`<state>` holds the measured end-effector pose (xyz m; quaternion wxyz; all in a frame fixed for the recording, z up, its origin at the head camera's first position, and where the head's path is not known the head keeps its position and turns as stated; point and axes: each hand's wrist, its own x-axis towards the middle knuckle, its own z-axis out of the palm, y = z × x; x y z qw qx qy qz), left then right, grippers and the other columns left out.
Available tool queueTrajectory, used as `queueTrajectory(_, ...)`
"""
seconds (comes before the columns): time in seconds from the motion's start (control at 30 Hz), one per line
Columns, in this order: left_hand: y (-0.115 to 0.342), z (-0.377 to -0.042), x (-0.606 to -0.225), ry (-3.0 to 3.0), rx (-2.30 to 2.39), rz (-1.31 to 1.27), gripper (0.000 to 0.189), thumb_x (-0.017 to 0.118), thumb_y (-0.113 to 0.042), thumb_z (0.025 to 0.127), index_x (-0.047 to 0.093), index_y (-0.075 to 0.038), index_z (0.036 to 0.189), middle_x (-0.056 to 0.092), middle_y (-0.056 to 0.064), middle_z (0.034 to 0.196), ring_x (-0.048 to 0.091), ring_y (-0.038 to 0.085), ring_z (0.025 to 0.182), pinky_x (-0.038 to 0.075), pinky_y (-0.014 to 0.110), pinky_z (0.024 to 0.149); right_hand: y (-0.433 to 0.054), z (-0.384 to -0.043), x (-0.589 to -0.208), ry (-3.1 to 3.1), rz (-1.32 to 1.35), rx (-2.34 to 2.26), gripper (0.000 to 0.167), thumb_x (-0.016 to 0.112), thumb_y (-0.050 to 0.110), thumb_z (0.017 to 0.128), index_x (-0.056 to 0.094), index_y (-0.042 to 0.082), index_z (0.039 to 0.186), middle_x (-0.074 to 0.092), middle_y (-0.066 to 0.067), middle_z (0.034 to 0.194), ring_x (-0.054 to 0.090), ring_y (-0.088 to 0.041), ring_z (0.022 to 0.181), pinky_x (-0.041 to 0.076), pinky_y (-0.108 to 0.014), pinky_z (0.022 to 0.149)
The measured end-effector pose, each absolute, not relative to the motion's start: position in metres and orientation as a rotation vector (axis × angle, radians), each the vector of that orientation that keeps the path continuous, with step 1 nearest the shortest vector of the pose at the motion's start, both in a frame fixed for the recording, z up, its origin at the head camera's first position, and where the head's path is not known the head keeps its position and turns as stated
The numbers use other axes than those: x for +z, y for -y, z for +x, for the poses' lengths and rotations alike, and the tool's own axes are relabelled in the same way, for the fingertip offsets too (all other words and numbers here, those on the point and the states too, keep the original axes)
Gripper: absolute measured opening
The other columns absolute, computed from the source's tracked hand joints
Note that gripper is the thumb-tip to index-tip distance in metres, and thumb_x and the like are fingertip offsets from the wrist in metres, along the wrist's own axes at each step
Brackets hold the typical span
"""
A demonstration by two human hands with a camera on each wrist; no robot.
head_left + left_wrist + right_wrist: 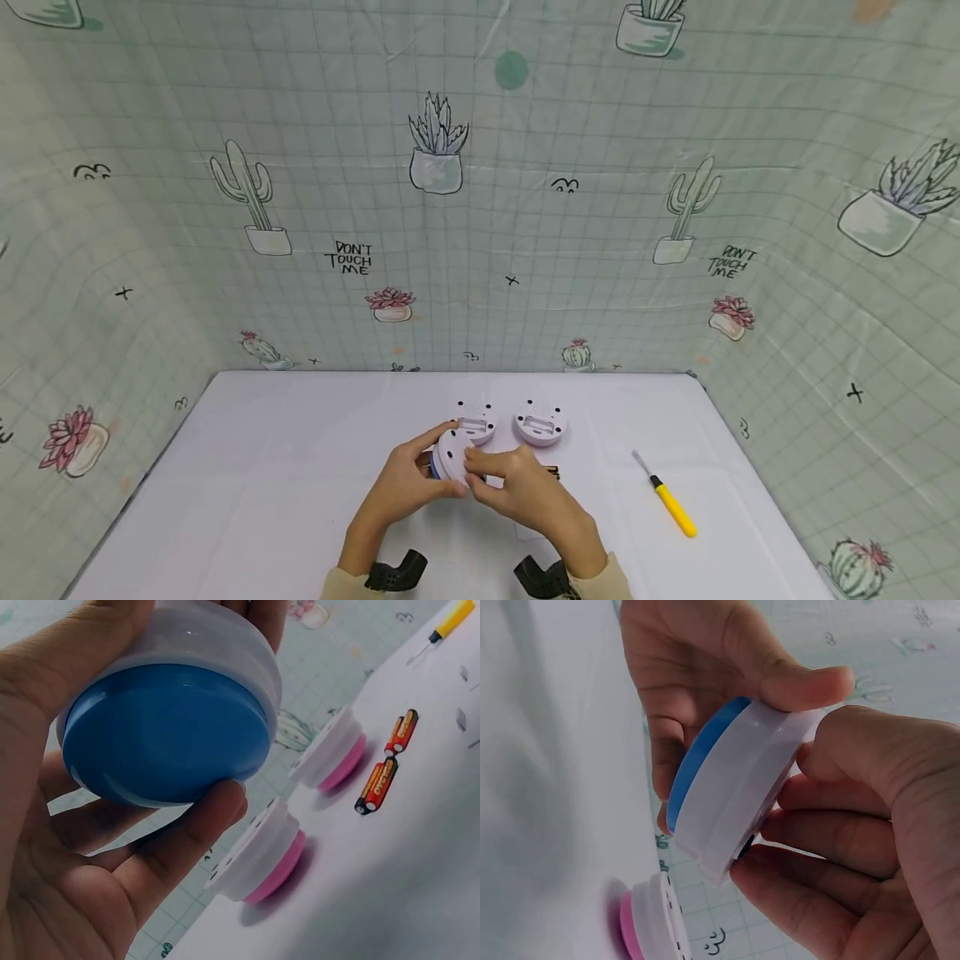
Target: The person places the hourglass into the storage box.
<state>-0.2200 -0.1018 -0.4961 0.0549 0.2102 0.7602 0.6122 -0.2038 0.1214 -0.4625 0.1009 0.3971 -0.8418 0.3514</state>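
Observation:
My left hand (pixel 401 487) grips a round white device with a blue domed face (pixel 169 735) by its rim, holding it up off the table and tilted. The flat back of the device (pixel 451 452), with small dark spots, faces my right hand (pixel 528 492). In the right wrist view the right fingers (pixel 832 832) curl with their tips against that back, while the thumb bends at the rim. Whatever lies beneath those fingertips is hidden. Just beyond, two similar devices rest on pink domes: a near one (pixel 259 847) and another (pixel 326 754).
Several red-and-black batteries (pixel 377 785) lie on the white table (pixel 300 467) beside the pink devices, mostly behind my right hand in the head view. A yellow-handled screwdriver (pixel 675 507) lies to the right. Patterned cloth (pixel 480 225) hangs at the back and sides.

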Motion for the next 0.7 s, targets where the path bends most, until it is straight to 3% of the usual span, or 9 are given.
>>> queueTrajectory(0.13,0.1016,-0.2187,-0.4995,-2.320,1.882,0.665,0.096,0.085,-0.051,0.074,0.051,-0.007,0.152,0.060,0.024,0.141,0.067,0.009,0.096,0.057,0.024,0.073,-0.1209,-0.2032,-0.4649,2.457,1.189,1.011,0.027,0.073,0.001,0.091,0.075,-0.003,0.118,0.074,-0.020,0.116,0.074,-0.024,0.102,0.049,-0.008,0.064)
queueTrajectory(0.27,0.1017,-0.2177,-0.4991,-2.323,1.899,0.683,0.103,0.080,-0.059,0.070,0.049,-0.004,0.152,0.058,0.025,0.142,0.067,0.010,0.102,0.058,0.022,0.076,-0.1196,-0.2037,-0.4683,2.396,1.206,0.986,0.027,0.073,-0.003,0.089,0.076,-0.004,0.116,0.075,-0.021,0.111,0.071,-0.006,0.077,0.041,-0.005,0.055)
queueTrajectory(0.37,0.1012,-0.2176,-0.4973,-2.331,1.894,0.684,0.101,0.080,-0.057,0.070,0.049,-0.005,0.152,0.057,0.026,0.143,0.068,0.012,0.105,0.058,0.023,0.078,-0.1181,-0.2045,-0.4704,2.352,1.213,0.952,0.026,0.072,-0.006,0.086,0.077,-0.004,0.112,0.077,-0.020,0.106,0.057,0.003,0.064,0.036,-0.004,0.052)
queueTrajectory(0.53,0.1006,-0.2196,-0.4967,-2.353,1.878,0.678,0.097,0.083,-0.054,0.073,0.051,-0.005,0.151,0.059,0.025,0.142,0.068,0.014,0.103,0.059,0.024,0.076,-0.1157,-0.2051,-0.4721,2.320,1.204,0.929,0.025,0.071,-0.008,0.084,0.078,-0.004,0.108,0.078,-0.017,0.101,0.051,0.006,0.064,0.038,-0.004,0.054)
queueTrajectory(0.7,0.1017,-0.2201,-0.4995,-2.273,1.916,0.670,0.089,0.087,-0.037,0.077,0.050,-0.005,0.151,0.057,0.026,0.142,0.068,0.015,0.105,0.059,0.024,0.078,-0.1176,-0.2049,-0.4720,2.298,1.169,0.969,0.022,0.069,-0.009,0.083,0.079,0.000,0.102,0.076,-0.005,0.080,0.040,0.010,0.060,0.034,-0.004,0.051)
